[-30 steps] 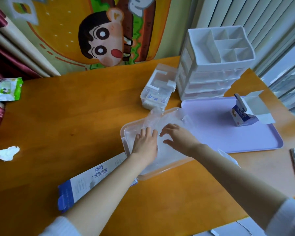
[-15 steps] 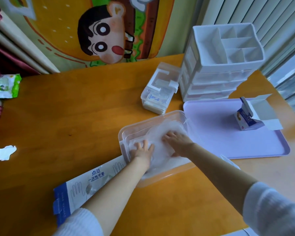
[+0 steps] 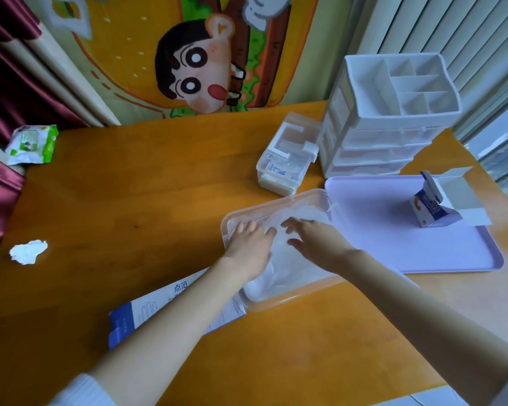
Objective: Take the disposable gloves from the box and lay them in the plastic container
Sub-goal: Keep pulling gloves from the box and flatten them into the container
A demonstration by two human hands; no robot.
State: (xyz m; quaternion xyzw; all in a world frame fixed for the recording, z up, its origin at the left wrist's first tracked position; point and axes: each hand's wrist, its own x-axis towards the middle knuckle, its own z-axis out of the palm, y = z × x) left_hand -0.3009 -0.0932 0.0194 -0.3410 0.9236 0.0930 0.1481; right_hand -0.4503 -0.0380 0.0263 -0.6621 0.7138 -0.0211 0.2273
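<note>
The disposable gloves (image 3: 291, 271) are judged already laid in the plastic container (image 3: 276, 301), pressed flat there by the left hand (image 3: 251, 244) and right hand (image 3: 314, 241), fingers extended and gripping nothing, with the box (image 3: 156, 306) lying near-left and only smoothing apparently left.

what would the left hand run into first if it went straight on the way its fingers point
Probably the far wall of the plastic container: the left hand lies flat on the disposable gloves inside, fingers aimed at it. The small clear lidded box stands beyond.
</note>
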